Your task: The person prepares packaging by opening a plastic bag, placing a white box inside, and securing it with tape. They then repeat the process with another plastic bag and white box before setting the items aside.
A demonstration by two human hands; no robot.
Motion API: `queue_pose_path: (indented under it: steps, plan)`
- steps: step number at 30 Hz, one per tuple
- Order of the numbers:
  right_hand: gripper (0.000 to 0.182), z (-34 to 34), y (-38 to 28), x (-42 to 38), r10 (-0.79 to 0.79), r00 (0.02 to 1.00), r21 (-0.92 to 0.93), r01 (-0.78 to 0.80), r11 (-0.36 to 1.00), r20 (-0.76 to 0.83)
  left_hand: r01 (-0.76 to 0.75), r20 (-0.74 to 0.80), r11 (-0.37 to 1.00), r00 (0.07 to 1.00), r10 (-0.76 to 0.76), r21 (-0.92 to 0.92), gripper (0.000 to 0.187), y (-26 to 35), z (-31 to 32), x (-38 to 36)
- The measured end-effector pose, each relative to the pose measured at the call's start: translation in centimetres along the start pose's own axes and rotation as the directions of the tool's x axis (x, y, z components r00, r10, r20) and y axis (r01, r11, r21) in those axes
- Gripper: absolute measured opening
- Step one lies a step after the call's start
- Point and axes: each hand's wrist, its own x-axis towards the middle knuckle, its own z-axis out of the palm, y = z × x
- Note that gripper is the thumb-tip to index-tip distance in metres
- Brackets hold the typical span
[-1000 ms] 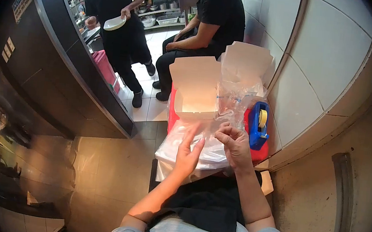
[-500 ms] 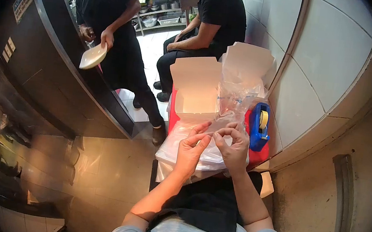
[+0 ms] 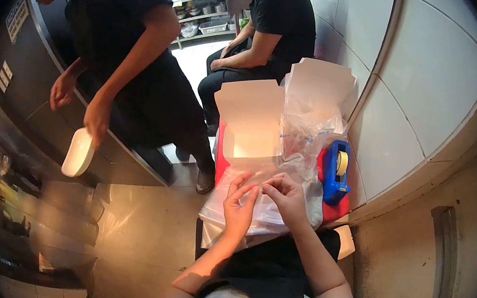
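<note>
My left hand (image 3: 239,206) is raised over a stack of clear plastic bags (image 3: 214,213), its fingers curled and the thumb near the fingertips. Close beside it, my right hand (image 3: 284,197) pinches with thumb and forefinger. Anything between the fingertips is too small or too transparent to make out. Beyond the hands stands an open white box (image 3: 251,112), with a second open box (image 3: 319,90) to its right. Crumpled clear plastic (image 3: 303,141) lies against both boxes. A blue tape dispenser (image 3: 335,179) with a yellow roll sits on the red surface (image 3: 341,213) at the right.
At the left, a person in black (image 3: 122,38) leans forward with a white dish (image 3: 79,152) in one hand. Another person (image 3: 280,25) sits behind the boxes. A tiled wall (image 3: 393,119) borders the right side. Metal shelves (image 3: 209,15) with kitchenware stand at the back.
The person at the left has come closer and bent forward, bringing the dish lower and further left. My hands have moved slightly down and left in view, still close together.
</note>
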Motion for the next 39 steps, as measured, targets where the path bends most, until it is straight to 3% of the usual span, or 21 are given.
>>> queue_pose_path:
  steps: [1, 4, 5, 6, 9, 12, 13, 16, 17, 20, 23, 26, 27, 29, 31, 33, 35, 38, 39]
  plan:
    - [0.009, -0.2, 1.0, 1.5, 0.14, 0.99, 0.121, -0.139, 0.983, 0.0, 0.093, -0.014, 0.996, 0.996, -0.093, -0.01, 0.026, -0.8, -0.5, 0.3]
    - [0.013, -0.4, 5.1, 7.4, 0.304, 0.953, 0.067, -0.303, 0.951, -0.014, 0.251, -0.152, 0.949, 0.947, -0.282, -0.191, 0.033, -4.1, -3.2, 0.6]
    - [0.014, -0.5, 7.3, 10.1, 0.129, 0.992, -0.191, -0.127, 0.973, -0.005, 0.258, -0.154, 0.948, 0.945, -0.287, -0.186, 0.033, -4.8, -4.1, 0.6]
    - [0.014, -0.4, 9.3, 12.7, -0.041, 0.998, -0.433, 0.059, 0.9, 0.05, 0.265, -0.159, 0.947, 0.942, -0.294, -0.182, 0.032, -5.5, -5.0, 0.6]
    - [0.009, 0.3, 11.4, 18.8, -0.291, 0.931, -0.831, 0.336, 0.444, 0.221, 0.266, -0.171, 0.943, 0.938, -0.301, -0.199, 0.03, -6.4, -6.9, 0.7]
    - [0.011, 0.4, 13.5, 22.0, -0.119, 0.924, -0.922, 0.375, 0.094, 0.364, 0.273, -0.174, 0.941, 0.935, -0.308, -0.202, 0.026, -6.5, -8.0, 1.1]
    - [0.012, 0.1, 14.8, 22.2, -0.147, 0.88, -0.887, 0.46, 0.03, 0.452, 0.287, -0.163, 0.939, 0.934, -0.319, -0.191, 0.026, -6.5, -8.3, 1.1]
    - [0.012, 0.6, 17.2, 21.6, 0.021, 0.87, -0.855, 0.489, -0.173, 0.493, 0.344, -0.121, 0.922, 0.922, -0.367, -0.178, 0.023, -7.2, -8.7, 1.2]
    - [0.017, 0.3, 17.4, 21.5, 0.136, 0.833, -0.817, 0.553, -0.162, 0.536, 0.361, -0.103, 0.917, 0.919, -0.381, -0.172, 0.023, -7.5, -8.7, 1.1]
    - [0.016, 0.2, 17.7, 20.0, 0.1, 0.9, -0.89, 0.434, -0.138, 0.424, 0.393, -0.054, 0.908, 0.913, -0.404, -0.146, 0.024, -7.6, -8.0, 0.9]
    - [0.031, 0.9, 11.3, 19.4, 0.48, 0.853, -0.973, 0.231, 0.007, 0.206, 0.403, -0.019, 0.903, 0.912, -0.41, -0.146, 0.024, -7.7, -6.8, 0.8]
    - [0.041, -2.9, 13.0, 20.8, 0.581, 0.684, -0.815, 0.035, 0.579, 0.442, 0.372, 0.039, 0.919, 0.928, -0.37, -0.13, 0.024, -7.0, -5.7, 0.3]
    - [0.047, -3.3, 9.8, 18.5, 0.423, 0.781, -0.709, 0.034, 0.704, 0.458, 0.365, 0.034, 0.923, 0.931, -0.364, -0.123, 0.023, -6.3, -5.2, 0.2]
    - [0.04, -4.5, 5.8, 13.8, 0.168, 0.923, -0.552, 0.057, 0.832, 0.347, 0.168, 0.138, 0.98, 0.974, -0.182, 0.107, 0.024, -5.5, -4.3, -0.1]
    - [0.025, -6.6, 3.8, 8.8, 0.008, 0.978, -0.288, 0.053, 0.956, 0.207, 0.012, 0.301, 0.976, 0.95, -0.078, 0.217, 0.027, -4.0, -2.7, -0.5]
    - [0.02, -9.2, 1.8, 2.9, 0.125, 0.992, -0.322, -0.121, 0.939, -0.009, -0.234, 0.531, 0.896, 0.847, -0.002, 0.377, 0.027, -2.0, -0.2, -1.8]
    - [0.017, -12.0, 4.2, -2.4, -0.067, 0.985, -0.613, -0.047, 0.788, -0.161, -0.445, 0.698, 0.85, 0.703, 0.136, 0.283, 0.024, -1.3, 3.2, -2.9]
    - [0.027, -13.8, 6.8, -7.7, -0.093, 0.976, -0.881, -0.132, 0.454, -0.195, -0.664, 0.811, 0.655, 0.57, 0.132, 0.361, 0.026, -4.2, 8.4, -4.9]
    - [0.029, -13.9, 7.3, -8.4, -0.071, 0.976, -0.892, -0.159, 0.423, -0.207, -0.738, 0.824, 0.524, 0.555, 0.114, 0.425, 0.026, -5.9, 9.7, -5.3]
